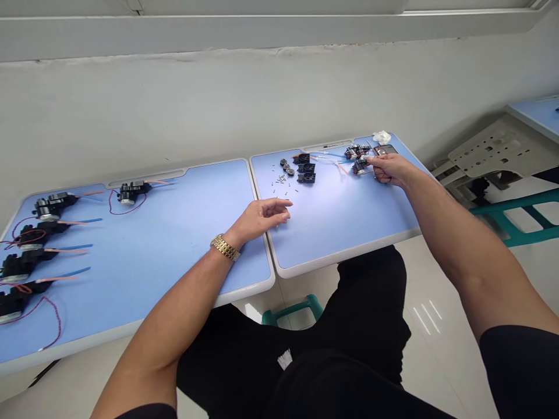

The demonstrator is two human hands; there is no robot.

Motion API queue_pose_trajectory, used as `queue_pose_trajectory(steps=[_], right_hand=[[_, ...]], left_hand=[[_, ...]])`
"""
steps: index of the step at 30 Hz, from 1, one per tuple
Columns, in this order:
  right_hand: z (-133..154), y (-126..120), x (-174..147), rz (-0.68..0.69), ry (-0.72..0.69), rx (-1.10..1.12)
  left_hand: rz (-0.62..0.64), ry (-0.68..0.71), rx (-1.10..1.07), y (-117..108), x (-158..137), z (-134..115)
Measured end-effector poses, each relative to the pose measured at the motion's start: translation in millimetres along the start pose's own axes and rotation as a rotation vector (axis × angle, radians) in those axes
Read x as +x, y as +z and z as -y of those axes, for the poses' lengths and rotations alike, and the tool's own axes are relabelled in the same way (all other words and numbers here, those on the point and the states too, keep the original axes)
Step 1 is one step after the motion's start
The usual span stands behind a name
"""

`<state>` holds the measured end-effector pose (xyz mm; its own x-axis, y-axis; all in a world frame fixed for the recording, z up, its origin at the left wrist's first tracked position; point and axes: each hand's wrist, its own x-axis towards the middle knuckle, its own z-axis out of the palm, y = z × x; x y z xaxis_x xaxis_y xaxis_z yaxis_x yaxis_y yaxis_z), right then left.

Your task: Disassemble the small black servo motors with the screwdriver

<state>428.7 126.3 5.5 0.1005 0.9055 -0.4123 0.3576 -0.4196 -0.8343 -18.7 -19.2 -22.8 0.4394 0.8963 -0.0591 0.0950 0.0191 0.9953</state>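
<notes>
My left hand [264,216], with a gold watch at the wrist, rests at the seam between the two tables. Its fingers are loosely curved, thumb apart, with nothing visible in them. At the far right my right hand [386,169] pinches a small black wired assembly [360,166] at table height. Just behind it lie similar assemblies [356,151] with blue and orange wires. Between my hands are several black plastic housings [306,177], some round dark metal parts [287,167] and scattered small screws [282,180].
Several black units [55,203] with wires stand along the left table [187,244]. Another black unit [131,191] sits near its back edge. A crumpled white tissue [382,137] and a dark flat device [385,150] lie in the right table's far corner. Green stools [515,218] stand on the floor.
</notes>
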Motion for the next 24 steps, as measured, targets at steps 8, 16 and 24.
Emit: queue_pose_trajectory(steps=[8, 16, 24], right_hand=[[14, 5, 5, -0.043, 0.071, 0.006], [14, 15, 4, -0.128, 0.086, 0.008], [-4, 9, -61, -0.328, -0.062, 0.065]], left_hand=[[0.011, -0.006, 0.003, -1, 0, 1], [0.023, 0.009, 0.032, -1, -1, 0], [0.035, 0.013, 0.048, -1, 0, 0]])
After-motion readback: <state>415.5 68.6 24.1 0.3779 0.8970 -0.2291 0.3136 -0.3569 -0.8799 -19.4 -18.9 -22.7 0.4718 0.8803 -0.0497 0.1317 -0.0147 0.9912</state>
